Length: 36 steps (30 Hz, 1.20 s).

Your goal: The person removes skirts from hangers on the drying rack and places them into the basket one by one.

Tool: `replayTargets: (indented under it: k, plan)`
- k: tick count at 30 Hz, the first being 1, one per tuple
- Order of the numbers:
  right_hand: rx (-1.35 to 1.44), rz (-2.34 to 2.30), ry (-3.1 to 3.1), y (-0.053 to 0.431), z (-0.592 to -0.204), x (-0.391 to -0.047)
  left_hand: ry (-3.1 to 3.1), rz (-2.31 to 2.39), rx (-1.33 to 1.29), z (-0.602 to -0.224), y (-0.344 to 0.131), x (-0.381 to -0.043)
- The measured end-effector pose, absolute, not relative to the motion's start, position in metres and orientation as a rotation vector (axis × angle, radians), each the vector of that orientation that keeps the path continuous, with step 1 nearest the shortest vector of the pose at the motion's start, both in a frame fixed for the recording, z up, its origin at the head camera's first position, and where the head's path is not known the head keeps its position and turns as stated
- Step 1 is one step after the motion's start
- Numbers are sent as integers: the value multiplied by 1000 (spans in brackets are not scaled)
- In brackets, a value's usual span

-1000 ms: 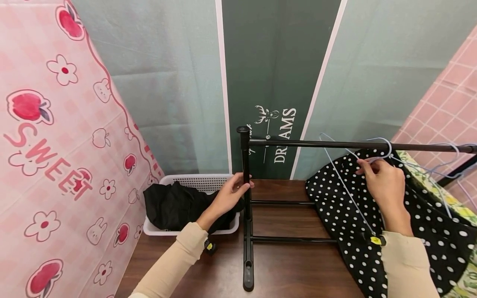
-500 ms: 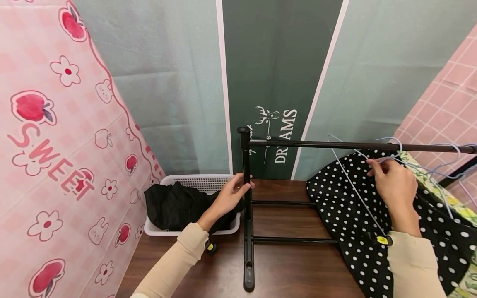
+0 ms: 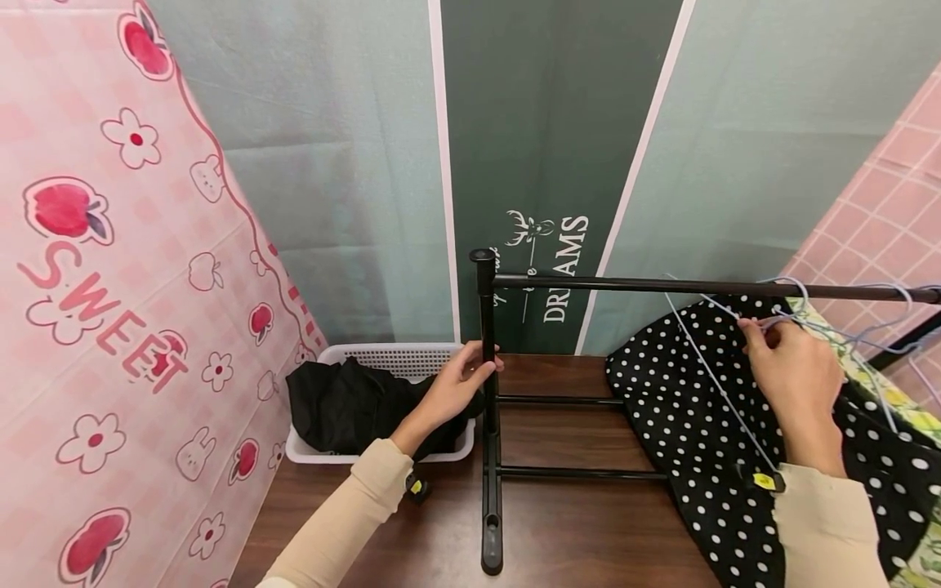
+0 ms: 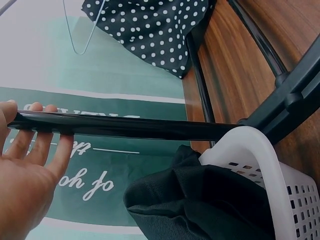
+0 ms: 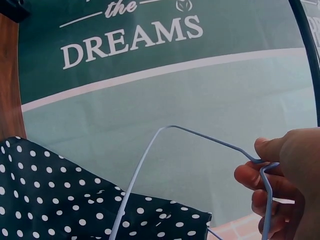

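My left hand [image 3: 456, 385] grips the black upright post [image 4: 125, 126] of a clothes rack, thumb on one side and fingers on the other. At the right, my right hand [image 3: 797, 371] pinches a pale blue wire hanger [image 5: 212, 139] near its neck, just below the rack's top rail [image 3: 625, 284]. The hanger's hook goes over that rail, and its wire frame carries no garment. Behind it hangs a black garment with white polka dots [image 3: 662, 384], partly hidden by my right hand and sleeve.
A white basket [image 3: 397, 351] holding black cloth [image 3: 353, 400] stands left of the post on the brown wood-look surface [image 3: 573, 531]. More wire hangers [image 3: 882, 327] and a yellow-green patterned garment [image 3: 893, 400] hang at the far right. Two lower bars [image 3: 581, 474] join the rack's base.
My right hand has moved to the right, sliding the hanger along the rail toward the polka-dot garment. The left hand keeps its hold on the post.
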State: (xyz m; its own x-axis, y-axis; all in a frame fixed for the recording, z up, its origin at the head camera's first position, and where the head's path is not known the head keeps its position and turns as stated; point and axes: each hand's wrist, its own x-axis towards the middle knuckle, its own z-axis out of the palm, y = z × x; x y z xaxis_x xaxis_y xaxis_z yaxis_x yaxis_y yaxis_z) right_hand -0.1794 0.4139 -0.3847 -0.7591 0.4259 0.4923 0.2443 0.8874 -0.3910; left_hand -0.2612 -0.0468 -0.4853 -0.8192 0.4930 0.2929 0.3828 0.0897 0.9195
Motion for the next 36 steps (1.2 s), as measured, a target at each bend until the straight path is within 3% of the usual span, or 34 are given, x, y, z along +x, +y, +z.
replayTargets:
  k: [36]
  plan:
    - [-457,413,-2679,418,-378,-134,2247,1843,907,-487,-49,-259]
